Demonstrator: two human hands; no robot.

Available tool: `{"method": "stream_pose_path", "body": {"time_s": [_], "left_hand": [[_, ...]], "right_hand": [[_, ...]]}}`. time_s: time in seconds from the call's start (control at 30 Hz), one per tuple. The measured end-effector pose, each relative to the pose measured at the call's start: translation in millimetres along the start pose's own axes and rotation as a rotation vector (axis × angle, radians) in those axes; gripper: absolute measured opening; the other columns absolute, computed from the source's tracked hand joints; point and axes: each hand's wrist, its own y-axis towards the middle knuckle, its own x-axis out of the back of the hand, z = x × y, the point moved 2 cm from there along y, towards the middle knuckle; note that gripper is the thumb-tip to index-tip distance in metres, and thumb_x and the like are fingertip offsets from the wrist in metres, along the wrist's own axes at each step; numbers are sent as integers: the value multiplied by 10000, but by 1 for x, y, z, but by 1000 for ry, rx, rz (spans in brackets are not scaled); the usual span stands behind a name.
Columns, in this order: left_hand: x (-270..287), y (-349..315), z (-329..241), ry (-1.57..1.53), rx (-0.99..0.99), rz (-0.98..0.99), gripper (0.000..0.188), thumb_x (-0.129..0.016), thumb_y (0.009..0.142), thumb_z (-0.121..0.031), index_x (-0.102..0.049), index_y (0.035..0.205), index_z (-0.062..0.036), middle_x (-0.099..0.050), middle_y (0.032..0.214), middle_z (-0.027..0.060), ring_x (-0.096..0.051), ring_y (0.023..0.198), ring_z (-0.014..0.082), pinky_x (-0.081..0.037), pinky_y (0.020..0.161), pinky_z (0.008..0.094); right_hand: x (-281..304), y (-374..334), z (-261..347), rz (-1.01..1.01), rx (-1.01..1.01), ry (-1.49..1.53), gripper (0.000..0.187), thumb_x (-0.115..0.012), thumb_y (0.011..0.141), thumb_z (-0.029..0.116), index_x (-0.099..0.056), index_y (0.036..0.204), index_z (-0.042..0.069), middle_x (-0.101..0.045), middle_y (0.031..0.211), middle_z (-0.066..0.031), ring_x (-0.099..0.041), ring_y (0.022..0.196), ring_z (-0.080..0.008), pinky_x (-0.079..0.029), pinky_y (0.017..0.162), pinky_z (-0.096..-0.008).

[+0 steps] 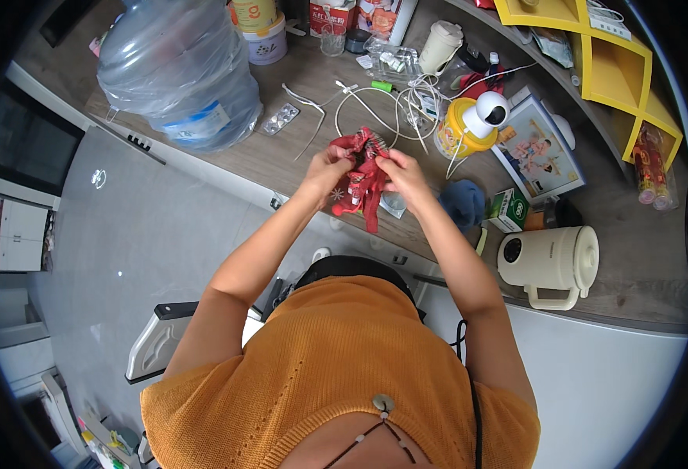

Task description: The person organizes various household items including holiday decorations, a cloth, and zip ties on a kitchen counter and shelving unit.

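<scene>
Just over the front edge of the wooden desk [313,78], I hold up a crumpled red cloth piece [369,191] with white snowflake marks and a small red ball-like bit at its lower left. A dark, patterned part shows at its top; I cannot tell exactly what kind of article it is. The fingers of my left hand [327,173] pinch its left side. On the other side, my right hand [405,177] grips the upper right part between thumb and fingers. Below my right hand, a small clear item [393,205] is partly hidden.
A large plastic-wrapped water bottle [191,86] stands at the left. White cables [399,109], a blister pack [281,119] and a yellow tub [453,137] with a white camera [486,115] lie beyond my hands. To the right are a framed picture [539,148] and a cream kettle [547,262].
</scene>
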Motion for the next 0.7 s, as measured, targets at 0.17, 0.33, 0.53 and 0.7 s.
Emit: {"method": "stream_pose_path", "body": {"time_s": [0.17, 0.33, 0.53, 0.7], "left_hand": [[19, 13, -25, 139, -356, -139, 94, -504, 744, 38, -495, 790, -44, -507, 687, -9, -476, 608, 65, -390, 544, 199], [12, 4, -68, 772, -604, -196, 108, -530, 698, 8, -515, 802, -16, -532, 645, 51, -514, 590, 104, -411, 550, 252], [1, -6, -105, 942, -733, -147, 162, -541, 662, 22, -511, 818, -8, -557, 695, 131, -563, 642, 256, -448, 606, 343], [7, -4, -87, 1043, -813, -88, 237, -548, 657, 38, -502, 882, -22, -541, 791, 129, -546, 745, 284, -444, 665, 363]], "right_hand": [[27, -4, 1, -195, 2, 11, 196, -530, 830, 219, -592, 909, 51, -573, 816, 2, -537, 674, -86, -463, 585, -248], [45, 4, 12, -331, 348, -304, 220, -552, 797, 214, -616, 825, 5, -557, 579, -43, -511, 533, -88, -420, 501, -270], [44, -9, 40, -379, 514, -586, 204, -541, 792, 213, -592, 787, 16, -546, 592, -136, -535, 525, -184, -406, 519, -322], [51, -7, 23, -269, 417, -631, 216, -512, 835, 198, -591, 806, -2, -538, 614, 12, -501, 538, -57, -443, 516, -217]]}}
